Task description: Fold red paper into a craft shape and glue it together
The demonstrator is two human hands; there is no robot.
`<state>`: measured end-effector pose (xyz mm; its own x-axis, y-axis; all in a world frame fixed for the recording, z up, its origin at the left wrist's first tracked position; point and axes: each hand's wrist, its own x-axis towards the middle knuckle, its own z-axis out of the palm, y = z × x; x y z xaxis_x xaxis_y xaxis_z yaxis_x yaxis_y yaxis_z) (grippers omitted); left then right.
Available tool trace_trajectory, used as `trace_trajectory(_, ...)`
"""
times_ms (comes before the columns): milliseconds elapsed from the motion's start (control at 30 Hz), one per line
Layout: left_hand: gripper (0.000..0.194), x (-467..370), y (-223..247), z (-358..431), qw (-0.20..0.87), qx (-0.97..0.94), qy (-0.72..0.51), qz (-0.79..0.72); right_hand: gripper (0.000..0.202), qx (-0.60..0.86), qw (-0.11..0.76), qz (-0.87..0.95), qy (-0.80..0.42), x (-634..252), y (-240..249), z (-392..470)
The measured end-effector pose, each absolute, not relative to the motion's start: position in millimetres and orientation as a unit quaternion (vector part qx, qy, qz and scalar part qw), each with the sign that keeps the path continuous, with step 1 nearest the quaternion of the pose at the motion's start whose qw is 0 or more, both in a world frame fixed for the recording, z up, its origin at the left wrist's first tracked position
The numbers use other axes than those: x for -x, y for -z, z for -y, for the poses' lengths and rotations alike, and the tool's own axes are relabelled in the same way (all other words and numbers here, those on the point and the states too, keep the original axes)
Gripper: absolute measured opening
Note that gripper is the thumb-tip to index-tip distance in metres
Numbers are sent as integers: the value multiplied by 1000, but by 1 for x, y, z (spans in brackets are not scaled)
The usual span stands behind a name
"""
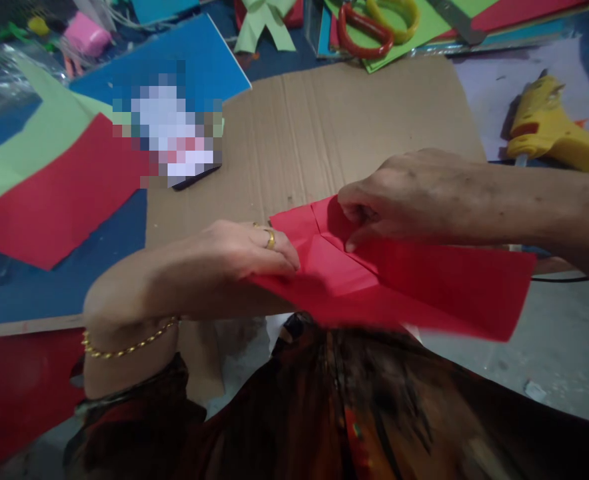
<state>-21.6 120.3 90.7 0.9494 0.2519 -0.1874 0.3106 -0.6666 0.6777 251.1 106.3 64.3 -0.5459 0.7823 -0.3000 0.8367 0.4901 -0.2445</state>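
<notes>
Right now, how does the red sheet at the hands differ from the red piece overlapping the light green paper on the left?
Handling: the held sheet is gripped by the left hand and right hand; the loose piece is untouched.
Surface: the held sheet shows crease lines between the hands; the loose piece shows no clear fold.
Both are red.

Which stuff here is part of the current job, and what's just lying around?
Current job:
- left hand and right hand, both on the red sheet
- cardboard, likely the work surface

Lying around, untouched:
- glue gun
- scissors
- blue sheet
- green sheet
- second red sheet, far left
</notes>
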Motion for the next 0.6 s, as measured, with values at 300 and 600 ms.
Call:
trace_trajectory(300, 41, 24, -77, -119, 339, -926, 49, -158, 39, -428, 62, -901, -18, -247, -71, -101)
trace_trajectory(600, 36, 19, -78, -123, 372, -919, 37, -127, 44, -349, 112, -930, 30, -242, -74, -115)
